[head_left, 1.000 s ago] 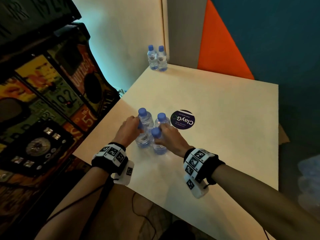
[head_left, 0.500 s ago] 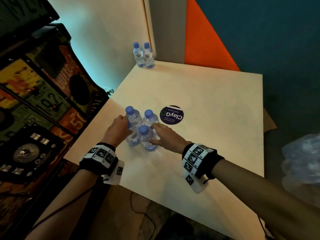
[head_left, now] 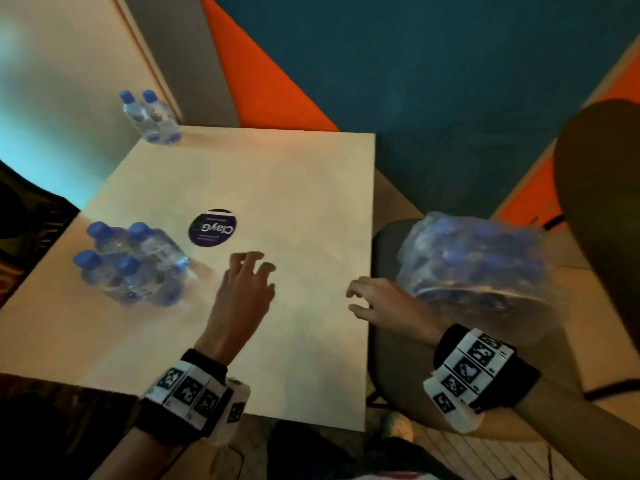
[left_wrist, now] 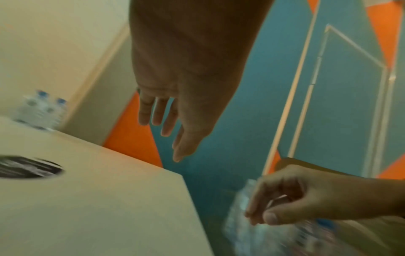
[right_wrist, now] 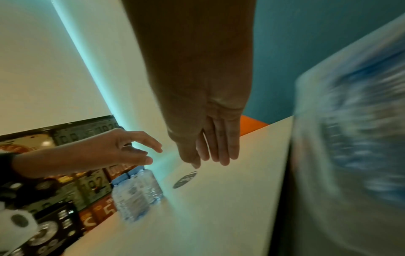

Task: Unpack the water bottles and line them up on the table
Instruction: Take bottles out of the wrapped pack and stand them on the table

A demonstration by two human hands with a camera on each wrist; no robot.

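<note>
There are six water bottles standing on one table [head_left: 242,174]: four water bottles [head_left: 130,263] in a tight bunch near the left edge and two water bottles [head_left: 150,117] side by side at the far corner. One round dark sticker [head_left: 213,227] sits on the table top, and one plastic-wrapped pack of bottles [head_left: 474,268] sits on one grey chair [head_left: 388,237] beside the table, too blurry to count what is inside. There are two hands, one left hand [head_left: 242,292] and one right hand [head_left: 381,299], and each wrist wears one band, so two wrist bands [head_left: 188,393] in all.
</note>
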